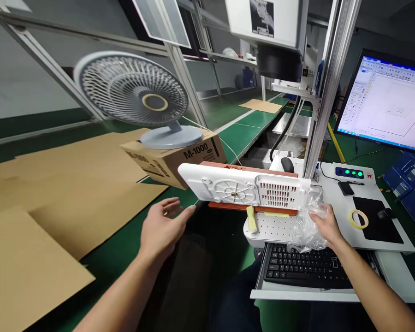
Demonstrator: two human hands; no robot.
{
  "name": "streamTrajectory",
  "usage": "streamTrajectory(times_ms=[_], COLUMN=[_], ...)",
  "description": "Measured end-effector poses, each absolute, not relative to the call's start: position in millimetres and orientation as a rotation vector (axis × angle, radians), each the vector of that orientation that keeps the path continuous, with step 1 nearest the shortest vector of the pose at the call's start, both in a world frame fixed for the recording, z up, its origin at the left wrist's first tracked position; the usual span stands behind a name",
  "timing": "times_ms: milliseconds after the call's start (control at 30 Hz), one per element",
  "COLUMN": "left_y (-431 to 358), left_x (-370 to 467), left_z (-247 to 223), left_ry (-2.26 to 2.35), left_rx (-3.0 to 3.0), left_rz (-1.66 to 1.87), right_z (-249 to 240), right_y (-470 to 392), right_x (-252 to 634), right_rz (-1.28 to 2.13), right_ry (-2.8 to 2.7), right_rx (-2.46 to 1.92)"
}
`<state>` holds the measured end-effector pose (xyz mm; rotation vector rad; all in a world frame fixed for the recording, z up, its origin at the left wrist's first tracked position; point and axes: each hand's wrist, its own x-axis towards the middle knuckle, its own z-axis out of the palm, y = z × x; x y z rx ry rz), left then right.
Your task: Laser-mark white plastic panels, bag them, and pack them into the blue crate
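Panel (245,185) runs left to right above the perforated plate (276,224), vented face toward you, left end slightly higher; your right hand (327,226) pinches film (307,233) at its right end, your left hand (160,227), spread, hangs near the other.

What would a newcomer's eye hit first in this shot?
Probably the white slotted panel at centre, with the right hand gripping crumpled clear plastic at its right end and the left hand open off its left end. Next, the big fan atop the M-1000 carton, upper left, and the lit monitor at far right.
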<state>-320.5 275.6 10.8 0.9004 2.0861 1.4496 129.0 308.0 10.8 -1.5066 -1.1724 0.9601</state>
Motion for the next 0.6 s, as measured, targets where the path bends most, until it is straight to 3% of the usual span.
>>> streamTrajectory(times_ms=[233, 600], left_y=[328.4, 364.0], left_x=[-351.9, -360.3], left_z=[8.4, -23.5], left_ry=[2.084, 2.013], left_rx=[1.009, 1.075], left_rz=[1.316, 1.278], right_z=[-15.7, -44.0], right_y=[353.5, 380.7], right_x=[90.3, 81.9], right_rz=[1.014, 0.875], right_ry=[-1.271, -1.314], right_rx=[-1.28, -1.566])
